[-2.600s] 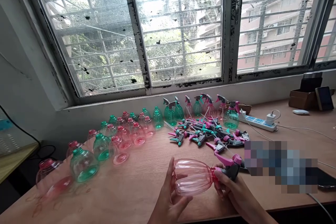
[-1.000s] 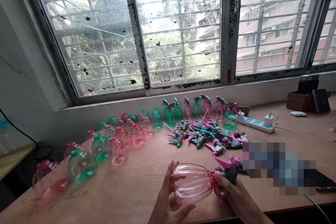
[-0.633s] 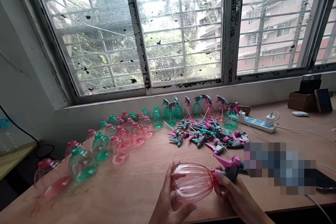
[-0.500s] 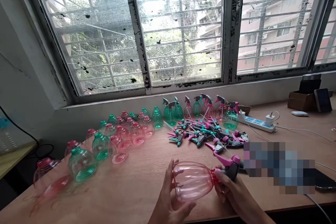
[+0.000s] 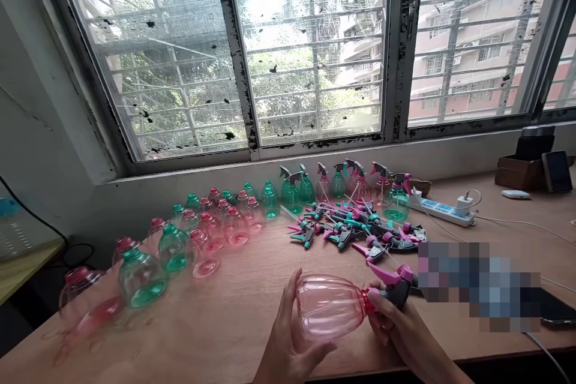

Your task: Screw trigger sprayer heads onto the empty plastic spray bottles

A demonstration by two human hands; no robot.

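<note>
A pink transparent spray bottle [image 5: 330, 305] lies on its side just above the wooden table [image 5: 243, 288], near the front edge. My left hand [image 5: 288, 345] cups its round body, fingers wrapped round the base end. My right hand [image 5: 396, 324] is closed on the neck, at the grey and pink trigger sprayer head [image 5: 392, 285] that sits on the bottle. The sprayer's pink lever points up and to the left.
Several capless pink and green bottles [image 5: 180, 243] stand at the left. A heap of loose trigger heads [image 5: 355, 231] lies mid-table, with finished spray bottles [image 5: 342, 183] behind it by the window. A power strip [image 5: 443, 209], cables, a phone [image 5: 555, 306] and a blurred patch occupy the right.
The bottle has turned a little in my hands and its ribs have shifted. Both hands keep their hold in nearly the same place. The view has drifted slightly.
</note>
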